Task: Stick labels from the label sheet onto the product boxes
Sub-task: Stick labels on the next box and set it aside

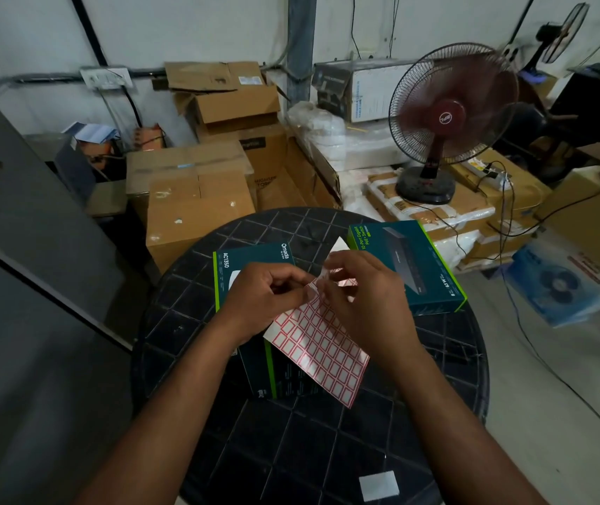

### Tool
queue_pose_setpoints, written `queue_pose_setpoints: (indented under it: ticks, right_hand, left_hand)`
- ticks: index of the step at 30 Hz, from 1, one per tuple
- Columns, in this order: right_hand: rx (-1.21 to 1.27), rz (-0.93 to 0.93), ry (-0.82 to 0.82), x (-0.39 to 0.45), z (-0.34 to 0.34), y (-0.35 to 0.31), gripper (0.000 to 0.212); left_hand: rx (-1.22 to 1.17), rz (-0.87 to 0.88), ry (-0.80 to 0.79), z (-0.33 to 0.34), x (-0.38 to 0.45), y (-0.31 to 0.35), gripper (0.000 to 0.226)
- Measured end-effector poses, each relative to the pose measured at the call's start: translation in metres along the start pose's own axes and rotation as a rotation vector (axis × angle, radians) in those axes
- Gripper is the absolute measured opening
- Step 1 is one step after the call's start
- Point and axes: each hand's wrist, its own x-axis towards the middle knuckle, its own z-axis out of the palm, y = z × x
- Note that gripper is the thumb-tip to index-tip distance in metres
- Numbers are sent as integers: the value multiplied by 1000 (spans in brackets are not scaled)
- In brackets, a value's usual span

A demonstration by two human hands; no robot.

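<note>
A label sheet (322, 346) with red-bordered white labels hangs tilted above the round black table (291, 442). My left hand (262, 300) pinches its upper edge. My right hand (367, 297) pinches the sheet's top part, which is bent back. Under my hands lies a dark teal product box (251, 258) marked AC1350. Another dark box (280, 377) stands below the sheet, partly hidden by it. A third teal box (411, 264), a 10-port switch, lies at the table's right.
A small white paper square (378, 486) lies near the table's front edge. Brown cartons (196, 198) are stacked behind the table. A red table fan (448, 114) stands on packages at the back right, with cables trailing down. A grey cabinet (18, 249) is at the left.
</note>
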Motion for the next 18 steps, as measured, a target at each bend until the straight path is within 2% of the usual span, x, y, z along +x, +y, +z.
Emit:
queue_pose_setpoints:
  ticks: [5, 18]
  right_hand:
    - [-24, -63, 14, 0, 2, -3, 2]
    - [19, -79, -60, -2, -4, -9, 13]
  left_hand:
    - [1, 3, 0, 0, -1, 2, 13]
    - [38, 18, 20, 2, -3, 0, 17]
